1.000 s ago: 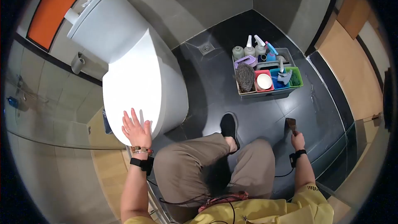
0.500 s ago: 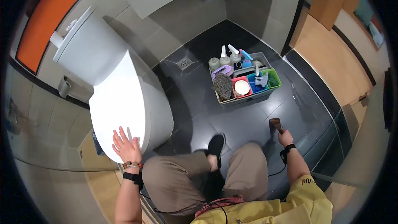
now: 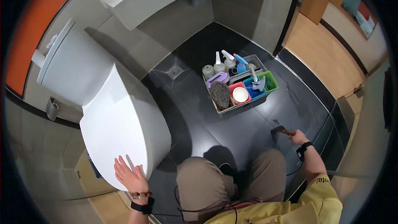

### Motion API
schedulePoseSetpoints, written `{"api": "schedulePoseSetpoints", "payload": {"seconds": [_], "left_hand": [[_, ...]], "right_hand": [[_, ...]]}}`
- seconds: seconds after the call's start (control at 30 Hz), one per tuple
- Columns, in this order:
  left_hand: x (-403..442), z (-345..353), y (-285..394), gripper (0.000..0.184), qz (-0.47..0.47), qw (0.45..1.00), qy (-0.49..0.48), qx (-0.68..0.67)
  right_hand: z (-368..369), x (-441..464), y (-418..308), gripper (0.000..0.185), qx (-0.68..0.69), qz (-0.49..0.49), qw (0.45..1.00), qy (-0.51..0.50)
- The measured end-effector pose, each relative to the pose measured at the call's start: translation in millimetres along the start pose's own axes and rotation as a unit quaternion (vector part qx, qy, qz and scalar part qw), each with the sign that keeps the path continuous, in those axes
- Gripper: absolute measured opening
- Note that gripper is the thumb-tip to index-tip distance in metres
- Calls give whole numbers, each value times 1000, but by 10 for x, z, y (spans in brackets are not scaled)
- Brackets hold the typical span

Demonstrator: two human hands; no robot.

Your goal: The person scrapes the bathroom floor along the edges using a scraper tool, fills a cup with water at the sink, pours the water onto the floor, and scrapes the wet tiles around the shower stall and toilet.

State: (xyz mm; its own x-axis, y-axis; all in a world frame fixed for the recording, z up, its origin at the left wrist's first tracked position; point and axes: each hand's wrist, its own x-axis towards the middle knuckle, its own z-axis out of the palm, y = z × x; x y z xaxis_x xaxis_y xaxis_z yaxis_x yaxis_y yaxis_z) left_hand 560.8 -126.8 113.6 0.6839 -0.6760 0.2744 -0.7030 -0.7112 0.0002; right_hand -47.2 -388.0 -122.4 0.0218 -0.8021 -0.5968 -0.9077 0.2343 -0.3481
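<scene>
My left hand (image 3: pixel 131 176) lies on or just over the front of the closed white toilet lid (image 3: pixel 118 135), its fingers stretched and holding nothing. At the right, my right hand (image 3: pixel 298 137) is closed round the handle of a scraper (image 3: pixel 281 130), whose wide blade points left, low over the dark floor tiles. A grey caddy (image 3: pixel 244 107) stands on the floor ahead. In it are spray bottles (image 3: pixel 229 62), a purple brush (image 3: pixel 217 77), a grey scrubber (image 3: pixel 220 96), a white round tub (image 3: pixel 240 95) and a green bin (image 3: pixel 271 81).
A floor drain (image 3: pixel 174 72) lies between the toilet and the caddy. Above hangs a white basin (image 3: pixel 141 8). A toilet paper holder (image 3: pixel 52 108) is on the left wall. At the right, a raised dark sill (image 3: pixel 306 74) borders a wooden floor.
The view has shifted, and my knees have come forward over the shoe. The scraper has turned from pointing up to pointing left. My left hand has stayed at the lid's front.
</scene>
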Motion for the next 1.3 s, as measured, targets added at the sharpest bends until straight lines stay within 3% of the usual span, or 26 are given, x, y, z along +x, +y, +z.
{"api": "schedulePoseSetpoints", "payload": {"seconds": [0.27, 0.37, 0.5, 0.63, 0.7, 0.77, 0.93, 0.97, 1.17, 1.23, 1.3], "left_hand": [[-3, 37, -89, 62, 28, 999, 36, -22], [-15, 42, -90, 62, 20, 999, 36, -18], [-27, 90, -120, 65, 1, 999, 38, -18], [-18, 76, -125, 67, -13, 1000, 25, -3], [-7, 105, -147, 68, -13, 1000, 22, 2], [-17, 178, -205, 69, -9, 999, 38, 1], [-43, 3, -186, 72, -29, 997, 47, -61], [-47, -6, -213, 72, -31, 995, 52, -77], [-97, -189, -341, 76, -41, 984, 53, -167], [-90, -291, -381, 74, -42, 962, 57, -262], [-118, -306, -567, 65, -40, 946, 110, -304]], "right_hand": [[-589, 66, -644, 35, -93, -62, 992, 52], [-528, 57, -1110, 36, -125, -120, 985, 10], [-189, -43, -1736, 35, -181, -253, 950, -26], [168, -223, -2388, 34, -215, -314, 922, -64], [318, -354, -2691, 35, -147, -319, 928, -122], [615, -107, -2654, 36, -158, -401, 892, -135], [806, -420, -3056, 37, -216, -410, 870, -168], [814, -541, -3144, 37, -174, -391, 878, -213], [1019, -1000, -3571, 37, -261, -452, 836, -168], [1126, -1159, -3745, 37, -318, -481, 804, -145], [1315, -1243, -3910, 37, -354, -497, 778, -149]]}}
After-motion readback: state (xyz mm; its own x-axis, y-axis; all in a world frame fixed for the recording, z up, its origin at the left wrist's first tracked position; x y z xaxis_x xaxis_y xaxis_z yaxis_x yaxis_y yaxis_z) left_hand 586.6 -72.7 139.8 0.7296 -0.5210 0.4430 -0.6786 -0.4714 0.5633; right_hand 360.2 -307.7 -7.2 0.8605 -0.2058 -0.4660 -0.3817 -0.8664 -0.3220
